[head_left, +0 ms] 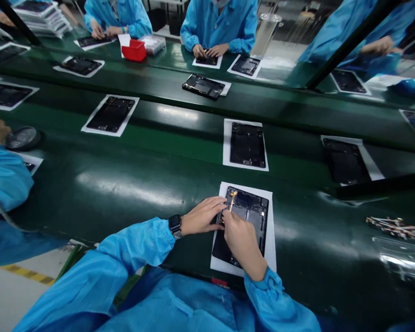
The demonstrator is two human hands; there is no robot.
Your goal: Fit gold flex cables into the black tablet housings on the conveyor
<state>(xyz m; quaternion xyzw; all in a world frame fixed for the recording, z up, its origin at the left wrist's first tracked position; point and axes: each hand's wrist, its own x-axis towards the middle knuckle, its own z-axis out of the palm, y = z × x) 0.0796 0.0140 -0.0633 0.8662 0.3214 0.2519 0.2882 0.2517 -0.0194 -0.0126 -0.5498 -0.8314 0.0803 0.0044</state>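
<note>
A dark open tablet frame (251, 212) lies on a white sheet (271, 240) on the green belt in front of me. My left hand (202, 216), with a watch on its wrist, rests its curled fingers on the frame's left edge. My right hand (240, 237) is over the frame with its fingers pinched on a small orange flex cable (232, 199) near the top left corner. Both arms wear blue sleeves.
Several more tablet frames on white sheets (245, 144) (110, 114) (346, 159) ride the green conveyor (141, 170). People in blue coats work across the belt (219, 25) and at my left (3, 180). A red bin (134, 50) stands far left. Loose parts (397, 227) lie at right.
</note>
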